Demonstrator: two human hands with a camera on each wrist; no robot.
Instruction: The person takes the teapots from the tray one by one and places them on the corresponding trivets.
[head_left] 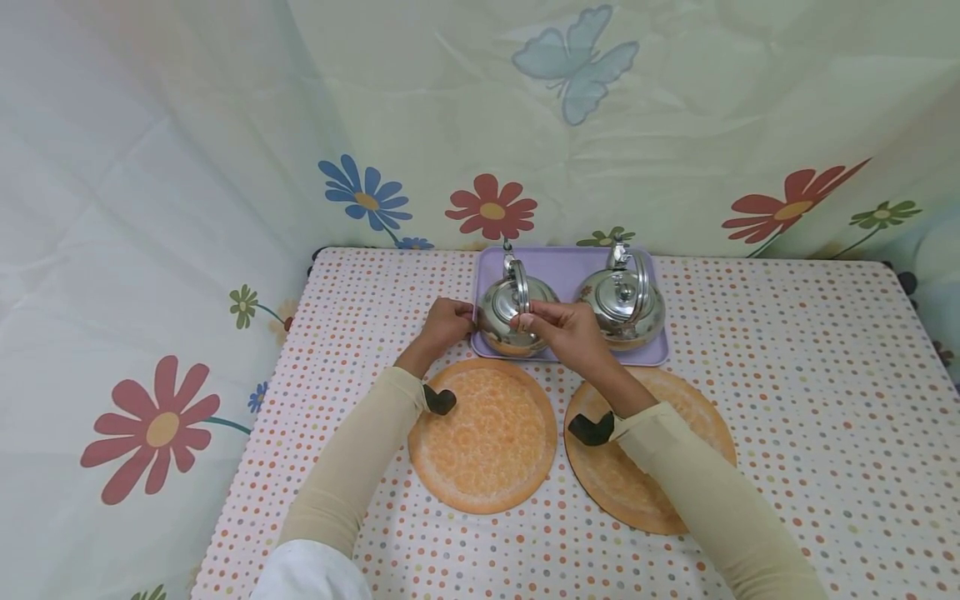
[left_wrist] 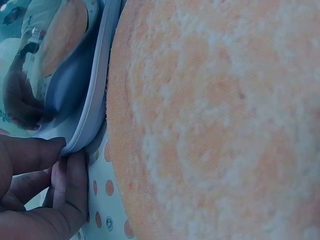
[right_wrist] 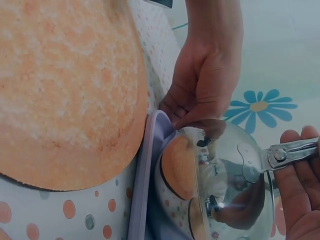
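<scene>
Soft light fills the head view, while both wrist views look dimmer, the right showing glare on a kettle (right_wrist: 230,170), lower right.

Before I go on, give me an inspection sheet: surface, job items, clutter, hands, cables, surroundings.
Surface: dotted cloth, with left mat and right mat lying on it, nearer the person than the tray.
Job items: left kettle and right kettle, both on the tray.
Clutter: nothing seen.
Left hand: pinches the tray's rim at the near left corner.
Right hand: holds the left kettle's handle.
Cables: nothing seen.
Surroundings: flowered backdrop behind the table.
</scene>
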